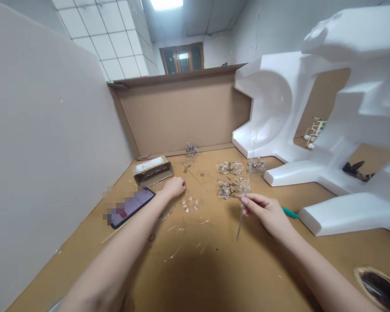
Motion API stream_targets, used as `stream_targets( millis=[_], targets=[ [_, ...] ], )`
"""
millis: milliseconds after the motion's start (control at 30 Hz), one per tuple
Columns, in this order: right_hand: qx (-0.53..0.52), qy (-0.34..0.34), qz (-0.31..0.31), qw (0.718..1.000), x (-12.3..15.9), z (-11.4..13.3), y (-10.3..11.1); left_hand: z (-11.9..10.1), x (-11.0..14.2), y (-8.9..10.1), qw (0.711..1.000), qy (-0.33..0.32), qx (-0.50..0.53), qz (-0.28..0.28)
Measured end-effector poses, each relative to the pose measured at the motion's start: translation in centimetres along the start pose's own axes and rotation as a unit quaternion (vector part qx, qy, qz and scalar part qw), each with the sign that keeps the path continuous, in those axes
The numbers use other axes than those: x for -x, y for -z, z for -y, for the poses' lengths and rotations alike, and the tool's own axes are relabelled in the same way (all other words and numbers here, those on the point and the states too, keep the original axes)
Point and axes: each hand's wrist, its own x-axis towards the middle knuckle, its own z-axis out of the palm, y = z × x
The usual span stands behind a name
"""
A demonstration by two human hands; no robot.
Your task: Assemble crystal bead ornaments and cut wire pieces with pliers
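My right hand [265, 211] pinches a long thin clear rod [248, 175] that stands nearly upright, its lower tip close to the brown tabletop [214, 268]. My left hand [174, 187] reaches forward with its fingers curled down onto the table, beside a small ring of clear beads [190, 203]; what is under its fingers is hidden. Piles of clear bead rings [231, 187] lie just beyond my right hand, with more bead rings [230, 167] farther back.
A small cardboard box [152, 170] and a phone [131, 206] lie at the left. Large white foam packing pieces [338, 130] fill the right side. A teal pen [290, 212] lies behind my right hand. Cardboard walls enclose the back and a grey panel the left.
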Motion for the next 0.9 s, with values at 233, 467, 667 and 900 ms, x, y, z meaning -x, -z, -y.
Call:
stream_targets(
  millis=[233, 467, 667, 900],
  targets=[
    [0.009, 0.001, -0.006, 1.000, -0.2, -0.1, -0.1, -3.1, -4.1, 0.2, 0.999, 0.032, -0.033, 0.009],
    [0.014, 0.003, -0.008, 1.000, -0.2, -0.1, 0.0, -3.0, -4.8, 0.0, 0.997, 0.036, -0.023, 0.061],
    [0.008, 0.016, 0.000, 1.000, -0.2, -0.2, -0.3, -1.5, -4.0, 0.2, 0.998, 0.018, -0.008, 0.062],
    [0.007, 0.033, 0.008, 0.999, -0.5, -1.0, -0.5, -2.5, -3.4, 0.5, 0.999, 0.019, -0.015, 0.035]
  ],
)
